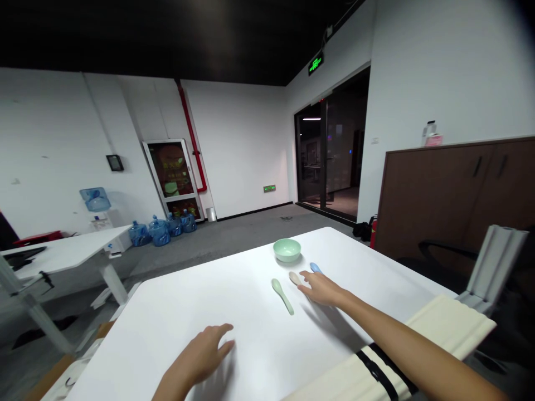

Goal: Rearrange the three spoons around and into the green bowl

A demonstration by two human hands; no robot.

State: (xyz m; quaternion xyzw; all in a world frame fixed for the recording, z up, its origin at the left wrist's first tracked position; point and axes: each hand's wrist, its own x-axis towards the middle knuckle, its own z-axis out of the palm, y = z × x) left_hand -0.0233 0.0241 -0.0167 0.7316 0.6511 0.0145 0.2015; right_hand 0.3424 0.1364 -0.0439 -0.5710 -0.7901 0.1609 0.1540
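Observation:
My right hand [322, 288] is over a beige spoon [294, 278] lying on the white table [234, 284]. Its thumb and fingertips are apart near the spoon's bowl, and the hand hides most of the handle. Just beyond those fingers is a blue spoon [315, 268], partly covered. A light green spoon [283, 296] lies to the left of the beige one, bowl end away from me. Behind the spoons stands a light green bowl [287, 250]. My left hand [205, 352] hovers at the near left of the table, thumb and fingers parted, holding nothing.
A cream ridged panel [451, 328] with black straps [378, 372] lies along the table's near right edge, under my right forearm. A black-armed chair [434, 250] and brown cabinet [443, 200] are at right. Another white table [79, 250] stands left, with blue water bottles [159, 231] behind.

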